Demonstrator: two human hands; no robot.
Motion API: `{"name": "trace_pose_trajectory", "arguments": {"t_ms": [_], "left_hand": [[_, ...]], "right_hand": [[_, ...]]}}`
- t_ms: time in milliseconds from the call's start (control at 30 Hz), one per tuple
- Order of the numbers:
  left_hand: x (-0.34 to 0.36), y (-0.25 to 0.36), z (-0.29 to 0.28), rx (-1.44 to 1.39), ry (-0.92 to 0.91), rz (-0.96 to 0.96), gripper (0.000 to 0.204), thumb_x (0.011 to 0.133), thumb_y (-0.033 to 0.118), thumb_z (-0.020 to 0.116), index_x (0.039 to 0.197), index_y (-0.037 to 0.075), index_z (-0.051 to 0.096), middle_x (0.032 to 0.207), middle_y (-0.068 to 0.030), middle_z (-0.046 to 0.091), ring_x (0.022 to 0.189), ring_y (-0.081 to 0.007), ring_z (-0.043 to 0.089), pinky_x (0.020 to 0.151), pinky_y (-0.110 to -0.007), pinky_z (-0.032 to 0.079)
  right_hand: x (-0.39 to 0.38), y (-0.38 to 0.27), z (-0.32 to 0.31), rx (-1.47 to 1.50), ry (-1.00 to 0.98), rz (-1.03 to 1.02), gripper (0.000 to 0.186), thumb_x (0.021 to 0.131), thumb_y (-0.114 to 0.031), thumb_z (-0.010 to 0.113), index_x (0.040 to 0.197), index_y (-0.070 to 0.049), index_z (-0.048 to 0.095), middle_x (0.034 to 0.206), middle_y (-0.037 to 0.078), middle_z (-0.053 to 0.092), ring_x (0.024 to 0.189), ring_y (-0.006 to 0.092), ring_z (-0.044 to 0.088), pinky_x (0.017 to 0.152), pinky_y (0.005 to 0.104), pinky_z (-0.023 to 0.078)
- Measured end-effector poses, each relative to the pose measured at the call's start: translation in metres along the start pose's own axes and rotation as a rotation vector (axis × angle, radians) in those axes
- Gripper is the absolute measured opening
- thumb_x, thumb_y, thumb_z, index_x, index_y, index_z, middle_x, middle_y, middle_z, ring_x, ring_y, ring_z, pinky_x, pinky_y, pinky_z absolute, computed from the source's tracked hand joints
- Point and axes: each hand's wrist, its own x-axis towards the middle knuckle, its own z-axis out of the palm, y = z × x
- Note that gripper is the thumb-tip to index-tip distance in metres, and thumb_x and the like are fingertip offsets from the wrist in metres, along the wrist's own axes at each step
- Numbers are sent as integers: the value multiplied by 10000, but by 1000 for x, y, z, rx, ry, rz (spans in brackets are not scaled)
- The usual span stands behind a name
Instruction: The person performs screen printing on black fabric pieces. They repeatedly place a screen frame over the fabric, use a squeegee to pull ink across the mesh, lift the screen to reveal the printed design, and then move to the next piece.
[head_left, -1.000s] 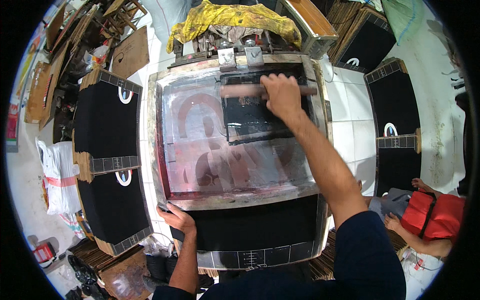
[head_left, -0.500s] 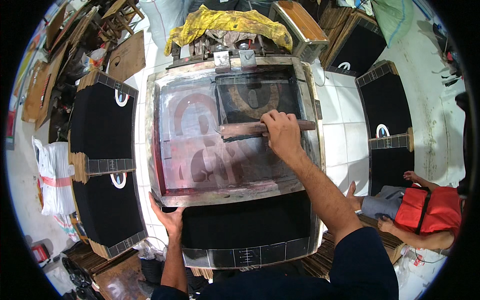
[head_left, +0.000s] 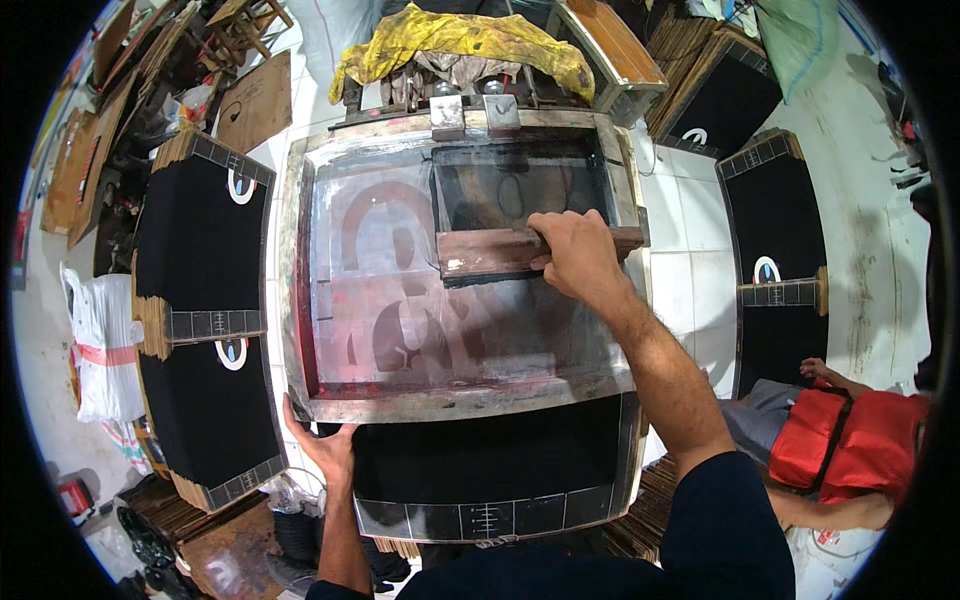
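Observation:
My right hand point(head_left: 575, 250) grips a wooden-handled squeegee point(head_left: 475, 255) across the lower part of a dark, ink-coated rectangle point(head_left: 515, 175) at the upper right of the screen. The screen mesh point(head_left: 370, 300) also shows pale red curved shapes, inside a worn frame point(head_left: 470, 410). My left hand point(head_left: 325, 440) holds the frame's near left corner, thumb and fingers around it. Below the frame shows a black fabric-covered board point(head_left: 485, 450) with a gridded end. Two metal clamps point(head_left: 447, 118) hold the frame's far edge, behind which lies a stained yellow cloth point(head_left: 460, 45).
Black boards with white-and-blue prints lie left point(head_left: 200, 230) and right point(head_left: 775, 220). Cardboard stacks point(head_left: 690, 70), a wooden-topped stand point(head_left: 610, 45) and white sacks point(head_left: 100, 350) surround me. A co-worker in grey and red point(head_left: 840, 440) is at the lower right.
The squeegee and my right hand have moved from the far end of the dark rectangle toward me, down to its lower part. My left hand stays at the frame's corner.

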Motion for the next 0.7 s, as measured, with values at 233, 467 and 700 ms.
{"name": "trace_pose_trajectory", "arguments": {"t_ms": [233, 467, 700], "left_hand": [[1, 3, -3, 76, 25, 85, 1218, 634, 102, 987, 1607, 47, 256, 1538, -197, 415, 1393, -323, 457, 1176, -446, 407], [-1, 3, -5, -40, -10, 37, 1287, 587, 179, 1026, 1605, 42, 251, 1546, -190, 401, 1425, -335, 415, 1229, -460, 327], [3, 18, -10, 7, 0, 42, 1336, 540, 255, 1042, 1600, 35, 258, 1533, -216, 437, 1385, -337, 463, 1188, -471, 381]], "right_hand": [[140, 57, -13, -131, -36, -38, 423, 722, -277, 863, 1100, -150, 724, 1105, 90, 764, 1097, 324, 703, 932, 523, 500], [172, 78, 3, -134, 244, -28, 759, 745, -343, 889, 1417, -165, 585, 1321, 169, 632, 1243, 377, 591, 1022, 518, 452], [-81, -25, 21, 137, 588, 121, 411, 902, -290, 722, 1264, -102, 676, 1230, 129, 620, 1264, 323, 522, 1091, 500, 330]]}}
